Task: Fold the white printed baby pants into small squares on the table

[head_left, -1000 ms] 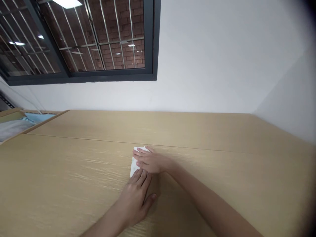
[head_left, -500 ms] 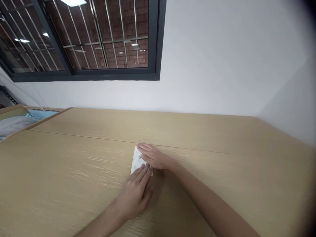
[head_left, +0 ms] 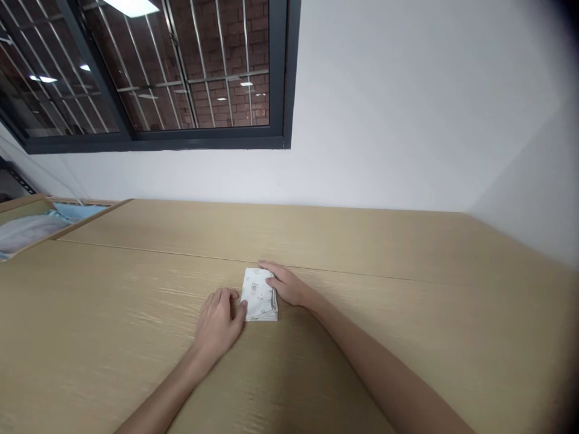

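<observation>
A small folded white cloth (head_left: 257, 295) with a sparse printed pattern lies flat on the wooden surface (head_left: 362, 337). Its layers show along the right and lower edges. At its left side is my left hand (head_left: 218, 319), fingers bent and apart from the thumb, whose tip touches the lower left edge. My right hand (head_left: 289, 286) takes the cloth by its upper right corner, with the thumb on top and the fingers stretched along the far edge. The undersides of the right fingers are hidden.
A long seam crosses the wooden surface just beyond the cloth. At the far left, a wooden-rimmed compartment (head_left: 85, 218) holds pale and light-blue soft material (head_left: 34, 231). Behind stand a white wall (head_left: 384, 120) and a dark-framed barred window (head_left: 203, 141).
My left hand has moved off the top of the cloth to its left side. My right hand has slid slightly right to the corner, uncovering most of the cloth.
</observation>
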Demonstrator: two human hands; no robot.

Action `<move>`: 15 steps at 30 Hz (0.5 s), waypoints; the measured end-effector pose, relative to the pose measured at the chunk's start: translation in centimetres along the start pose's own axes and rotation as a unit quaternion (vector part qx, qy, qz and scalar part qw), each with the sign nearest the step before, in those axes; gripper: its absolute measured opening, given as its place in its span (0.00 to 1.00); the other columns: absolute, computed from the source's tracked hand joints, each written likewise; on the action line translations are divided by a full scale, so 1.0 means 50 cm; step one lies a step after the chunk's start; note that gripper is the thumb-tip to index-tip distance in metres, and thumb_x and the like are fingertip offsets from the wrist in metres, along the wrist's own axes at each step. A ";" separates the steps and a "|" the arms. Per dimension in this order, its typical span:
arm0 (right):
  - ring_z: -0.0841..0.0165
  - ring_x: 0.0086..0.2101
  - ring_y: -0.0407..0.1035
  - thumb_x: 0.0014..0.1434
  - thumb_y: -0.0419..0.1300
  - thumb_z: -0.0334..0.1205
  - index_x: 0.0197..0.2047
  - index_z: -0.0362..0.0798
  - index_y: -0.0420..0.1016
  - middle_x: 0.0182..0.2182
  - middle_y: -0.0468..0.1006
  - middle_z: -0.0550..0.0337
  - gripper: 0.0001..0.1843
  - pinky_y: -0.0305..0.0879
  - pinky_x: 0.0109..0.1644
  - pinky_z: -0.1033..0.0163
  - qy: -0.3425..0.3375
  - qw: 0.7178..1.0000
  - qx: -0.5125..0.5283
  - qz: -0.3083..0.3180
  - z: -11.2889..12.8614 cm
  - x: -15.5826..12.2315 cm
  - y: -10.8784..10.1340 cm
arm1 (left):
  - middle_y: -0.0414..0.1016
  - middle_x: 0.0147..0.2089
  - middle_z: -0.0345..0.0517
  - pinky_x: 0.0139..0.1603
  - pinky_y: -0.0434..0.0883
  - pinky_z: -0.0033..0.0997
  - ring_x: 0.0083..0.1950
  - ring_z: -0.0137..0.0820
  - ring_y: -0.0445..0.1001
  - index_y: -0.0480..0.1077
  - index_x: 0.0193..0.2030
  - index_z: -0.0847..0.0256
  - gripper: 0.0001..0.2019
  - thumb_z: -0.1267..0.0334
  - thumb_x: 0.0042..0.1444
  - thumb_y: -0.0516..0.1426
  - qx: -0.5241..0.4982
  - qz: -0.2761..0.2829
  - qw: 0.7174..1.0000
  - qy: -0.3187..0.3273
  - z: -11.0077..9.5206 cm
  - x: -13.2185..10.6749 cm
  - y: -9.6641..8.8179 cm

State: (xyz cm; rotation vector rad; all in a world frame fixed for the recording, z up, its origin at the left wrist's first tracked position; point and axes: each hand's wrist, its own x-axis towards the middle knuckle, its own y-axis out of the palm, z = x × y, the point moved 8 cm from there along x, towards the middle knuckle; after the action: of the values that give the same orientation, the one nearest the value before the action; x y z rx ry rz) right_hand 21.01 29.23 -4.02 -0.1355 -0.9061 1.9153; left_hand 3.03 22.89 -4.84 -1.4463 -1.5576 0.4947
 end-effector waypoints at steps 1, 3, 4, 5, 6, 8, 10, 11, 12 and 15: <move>0.58 0.65 0.58 0.63 0.52 0.34 0.68 0.47 0.63 0.67 0.64 0.48 0.29 0.53 0.70 0.46 -0.006 1.000 -0.009 -0.014 -0.001 0.001 -0.003 | 0.74 0.41 0.50 0.49 0.66 0.47 0.45 0.45 0.72 0.67 0.40 0.58 0.11 0.53 0.65 0.51 0.008 0.004 1.000 -0.005 0.002 0.000 0.002; 0.57 0.61 0.61 0.59 0.56 0.33 0.63 0.47 0.67 0.61 0.69 0.46 0.28 0.56 0.67 0.46 -0.012 0.998 -0.042 -0.047 -0.002 0.001 -0.010 | 0.74 0.39 0.49 0.47 0.65 0.46 0.43 0.44 0.72 0.67 0.36 0.57 0.12 0.52 0.65 0.51 0.016 0.014 1.000 -0.009 0.002 0.000 0.008; 0.56 0.59 0.62 0.57 0.58 0.34 0.60 0.46 0.68 0.57 0.70 0.47 0.26 0.57 0.65 0.46 -0.007 0.996 -0.064 -0.063 -0.004 0.001 -0.014 | 0.75 0.38 0.49 0.47 0.65 0.45 0.43 0.44 0.72 0.67 0.36 0.57 0.13 0.52 0.65 0.51 0.017 0.020 1.000 -0.009 0.001 0.000 0.012; 0.55 0.57 0.62 0.56 0.59 0.34 0.57 0.46 0.69 0.53 0.71 0.48 0.24 0.57 0.63 0.45 0.002 0.993 -0.085 -0.076 -0.006 0.000 -0.017 | 0.75 0.39 0.49 0.47 0.65 0.44 0.42 0.43 0.73 0.67 0.35 0.57 0.13 0.52 0.65 0.51 0.015 0.025 1.000 -0.010 -0.001 0.000 0.015; 0.55 0.55 0.63 0.55 0.60 0.35 0.53 0.47 0.70 0.51 0.72 0.49 0.21 0.57 0.61 0.45 0.013 0.991 -0.102 -0.084 -0.009 -0.001 -0.019 | 0.75 0.39 0.49 0.46 0.65 0.43 0.42 0.43 0.73 0.67 0.36 0.57 0.13 0.52 0.65 0.50 0.013 0.031 0.999 -0.011 -0.003 0.000 0.018; 0.56 0.51 0.64 0.54 0.61 0.36 0.48 0.48 0.68 0.47 0.72 0.53 0.17 0.56 0.59 0.46 0.033 0.989 -0.110 -0.089 -0.015 -0.002 -0.020 | 0.76 0.39 0.49 0.45 0.65 0.41 0.42 0.42 0.73 0.66 0.36 0.57 0.13 0.53 0.66 0.49 0.005 0.043 0.999 -0.016 -0.006 0.000 0.024; 0.58 0.47 0.66 0.55 0.60 0.36 0.46 0.50 0.66 0.44 0.73 0.56 0.14 0.55 0.58 0.48 0.043 0.991 -0.097 -0.084 -0.019 -0.002 -0.017 | 0.77 0.38 0.49 0.43 0.65 0.39 0.41 0.41 0.74 0.65 0.36 0.57 0.12 0.54 0.66 0.49 -0.005 0.057 0.998 -0.023 -0.009 0.000 0.027; 0.59 0.46 0.67 0.55 0.60 0.36 0.45 0.50 0.65 0.43 0.73 0.58 0.14 0.55 0.57 0.49 0.046 0.991 -0.090 -0.082 -0.022 -0.001 -0.015 | 0.77 0.37 0.49 0.42 0.65 0.38 0.40 0.40 0.74 0.65 0.36 0.57 0.12 0.54 0.66 0.48 -0.009 0.063 0.998 -0.027 -0.011 0.002 0.027; 0.60 0.44 0.67 0.55 0.60 0.36 0.44 0.50 0.65 0.42 0.73 0.58 0.13 0.55 0.56 0.50 0.048 0.992 -0.086 -0.081 -0.023 0.000 -0.014 | 0.77 0.37 0.48 0.40 0.64 0.36 0.38 0.39 0.74 0.65 0.36 0.57 0.12 0.55 0.66 0.48 -0.013 0.069 0.997 -0.032 -0.012 0.003 0.026; 0.61 0.43 0.66 0.55 0.60 0.36 0.43 0.50 0.65 0.41 0.72 0.58 0.12 0.56 0.54 0.52 0.055 0.991 -0.084 -0.084 -0.024 0.004 -0.015 | 0.77 0.35 0.47 0.37 0.63 0.34 0.35 0.36 0.74 0.65 0.36 0.57 0.11 0.55 0.67 0.48 -0.024 0.081 0.995 -0.045 -0.012 0.013 0.018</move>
State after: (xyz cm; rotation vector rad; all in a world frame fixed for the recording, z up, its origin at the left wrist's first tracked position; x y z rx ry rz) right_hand 21.99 30.22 -4.37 -0.2532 -0.9725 1.6590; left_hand 4.11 23.55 -5.05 -1.6153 -1.5384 0.6278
